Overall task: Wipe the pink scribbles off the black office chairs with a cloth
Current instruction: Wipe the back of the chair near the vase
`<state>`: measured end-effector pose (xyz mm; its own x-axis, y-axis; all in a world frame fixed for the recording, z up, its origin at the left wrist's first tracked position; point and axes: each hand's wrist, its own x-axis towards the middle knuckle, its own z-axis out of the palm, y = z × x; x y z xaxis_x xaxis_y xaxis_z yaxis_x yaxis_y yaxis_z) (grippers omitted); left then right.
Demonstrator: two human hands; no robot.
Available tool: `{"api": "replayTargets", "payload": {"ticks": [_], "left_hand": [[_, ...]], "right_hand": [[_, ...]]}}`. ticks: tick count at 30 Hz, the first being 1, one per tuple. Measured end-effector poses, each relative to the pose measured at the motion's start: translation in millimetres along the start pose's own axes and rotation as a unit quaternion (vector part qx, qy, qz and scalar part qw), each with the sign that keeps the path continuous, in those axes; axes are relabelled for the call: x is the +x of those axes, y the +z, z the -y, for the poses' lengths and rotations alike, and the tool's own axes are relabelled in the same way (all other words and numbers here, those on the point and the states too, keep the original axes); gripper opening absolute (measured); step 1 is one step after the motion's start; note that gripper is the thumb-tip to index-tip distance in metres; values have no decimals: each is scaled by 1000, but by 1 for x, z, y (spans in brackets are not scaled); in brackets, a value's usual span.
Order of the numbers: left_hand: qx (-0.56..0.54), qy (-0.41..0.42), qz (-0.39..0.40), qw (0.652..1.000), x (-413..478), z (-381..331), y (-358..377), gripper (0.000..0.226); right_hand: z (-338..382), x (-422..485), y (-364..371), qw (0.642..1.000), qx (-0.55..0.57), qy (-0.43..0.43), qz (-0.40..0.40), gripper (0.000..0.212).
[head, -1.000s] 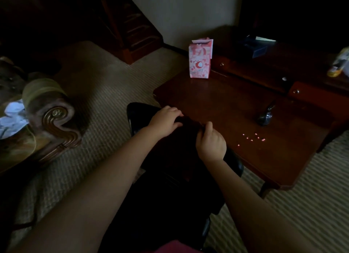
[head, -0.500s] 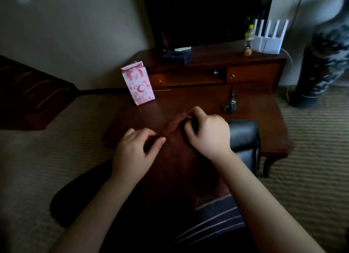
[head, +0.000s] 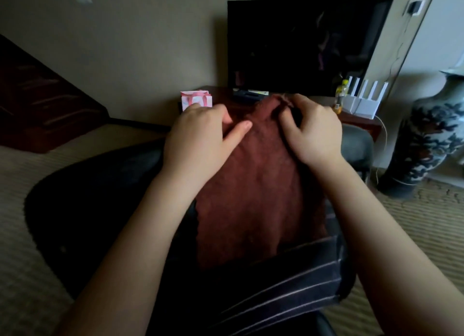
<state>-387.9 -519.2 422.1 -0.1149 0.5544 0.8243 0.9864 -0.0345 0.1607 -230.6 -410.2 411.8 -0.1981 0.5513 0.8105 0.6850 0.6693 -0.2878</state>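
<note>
**A:** Starting with the cloth (head: 256, 185).

**B:** Reddish-brown, in the middle, spread over a black chair (head: 95, 185), with its lower end meeting a dark striped fabric (head: 288, 288) at the bottom.

**A:** Held how?

**B:** Pinched at the upper left edge between the thumb and curled fingers of the left hand (head: 198, 137). Bunched at the top edge inside the curled fingers of the right hand (head: 313, 132). Kept apart, with a strip of cloth between.

**A:** Pink marks?

**B:** Too dark to tell.

**A:** And farther out?

**B:** Just past the left hand, a pink gift bag (head: 195, 100). Behind the right wrist, part of a second dark chair (head: 356, 145). Farther back, a black screen (head: 301, 44), then a yellow bottle (head: 339, 94) beside a white router (head: 361, 98) on a wooden cabinet (head: 364, 123). At far right, a tall patterned vase (head: 426, 140) on beige carpet (head: 426, 222).
</note>
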Motion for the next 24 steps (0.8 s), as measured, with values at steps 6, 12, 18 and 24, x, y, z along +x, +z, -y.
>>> {"api": "replayTargets", "payload": {"ticks": [6,12,18,24], "left_hand": [[-67,-23,80,994,6,14,0,40],[-22,88,29,995,-37,31,-22,26],[67,122,-3,990,-64,26,-19,22],[129,151,62,978,-98,25,-16,56]], "right_hand": [[-6,-25,2,997,62,-27,-38,30],[-9,-97,-19,994,82,9,-71,24],[-1,-158,-5,991,79,-107,-19,25],[-22,-143,-9,994,-25,-110,-16,43]]}}
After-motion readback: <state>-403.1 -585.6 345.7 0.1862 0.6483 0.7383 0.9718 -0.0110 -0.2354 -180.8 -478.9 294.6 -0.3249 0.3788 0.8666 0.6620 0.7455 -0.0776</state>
